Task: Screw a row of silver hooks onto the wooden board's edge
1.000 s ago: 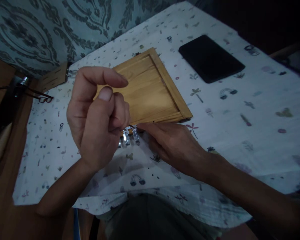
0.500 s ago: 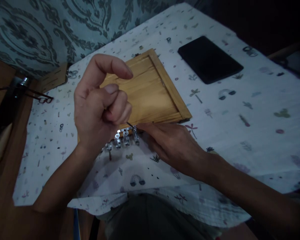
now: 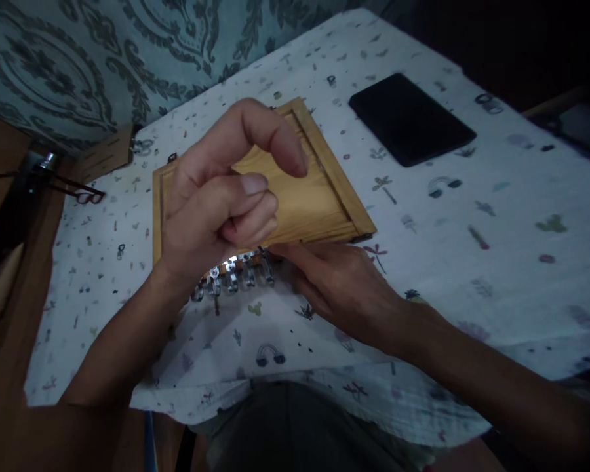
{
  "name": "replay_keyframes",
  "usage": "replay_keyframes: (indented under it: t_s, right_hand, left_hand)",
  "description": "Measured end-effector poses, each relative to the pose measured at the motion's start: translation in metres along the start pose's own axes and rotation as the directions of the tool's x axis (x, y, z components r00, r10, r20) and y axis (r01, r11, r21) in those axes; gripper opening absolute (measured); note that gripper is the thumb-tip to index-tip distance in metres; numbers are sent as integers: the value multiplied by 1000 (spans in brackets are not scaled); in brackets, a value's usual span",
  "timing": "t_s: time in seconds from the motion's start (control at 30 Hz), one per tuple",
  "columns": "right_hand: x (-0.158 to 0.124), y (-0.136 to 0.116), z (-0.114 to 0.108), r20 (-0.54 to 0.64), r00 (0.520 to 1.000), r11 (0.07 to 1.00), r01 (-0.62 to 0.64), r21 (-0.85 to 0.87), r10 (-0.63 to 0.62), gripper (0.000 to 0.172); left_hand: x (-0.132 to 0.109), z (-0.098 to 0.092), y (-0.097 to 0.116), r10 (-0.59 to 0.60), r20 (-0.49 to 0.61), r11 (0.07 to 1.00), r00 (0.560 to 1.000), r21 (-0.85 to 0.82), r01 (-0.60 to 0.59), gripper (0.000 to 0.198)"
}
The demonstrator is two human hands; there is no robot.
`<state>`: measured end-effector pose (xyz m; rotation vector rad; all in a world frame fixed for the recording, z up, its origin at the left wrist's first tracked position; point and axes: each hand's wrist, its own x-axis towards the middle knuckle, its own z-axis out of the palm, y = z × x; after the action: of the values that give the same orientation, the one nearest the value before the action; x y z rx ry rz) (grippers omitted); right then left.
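White printed cloth [image 3: 511, 203] is covering the desk beneath the rectangular, grained wooden panel [image 3: 314, 203], whose left border is showing now that the left hand [image 3: 204, 213] has shifted rightward over it. That hand is curling, index crooked, while the right hand [image 3: 341, 278] is staying beside the rightmost of the shiny, curved metal hooks [image 3: 231, 278] along the near edge; whether either is gripping anything, I cannot tell.

The left fingers [image 3: 284, 143] partly hide the wooden panel [image 3: 319, 200].
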<state>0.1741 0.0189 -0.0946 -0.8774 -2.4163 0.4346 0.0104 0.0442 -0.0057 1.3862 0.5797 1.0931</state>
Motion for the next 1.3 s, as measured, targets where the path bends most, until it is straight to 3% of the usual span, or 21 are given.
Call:
replay_keyframes:
  t_s: [0.17,0.4,0.67,0.73,0.8,0.87,0.93,1.1,1.3]
  right_hand:
    - [0,0,0,17,1000,1000,-4,21,3,34]
    - [1,0,-2,46,999,999,-28,37,26,34]
    - [0,2,1,-6,1000,999,7,31,-7,35]
    - [-1,2,0,2,1000,999,5,42,-5,36]
    - [0,1,0,8,1000,999,0,36,0,34]
    - [0,0,-1,6,1000,1000,-5,23,5,33]
    - [1,0,-2,6,1000,1000,-8,22,8,32]
    - [1,1,-2,45,999,998,-18,53,16,32]
    - [0,0,-2,28,1000,999,0,36,-1,30]
  left_hand:
    - [0,-2,0,-17,45,999,999,37,15,11]
    - [-5,-1,3,53,-98,996,994,74,-45,17]
    - [-3,-2,2,23,98,992,995,118,-34,19]
    - [-3,2,1,23,42,983,999,179,-30,15]
    - [-4,7,-2,65,-127,973,990,228,-34,13]
    - [-6,13,-5,108,-308,971,945,235,-35,16]
    - [-7,17,-6,154,-388,975,909,209,-76,20]
    - [-10,28,8,256,-432,957,864,239,-164,30]
    - [-14,34,9,268,-419,949,868,269,-163,31]
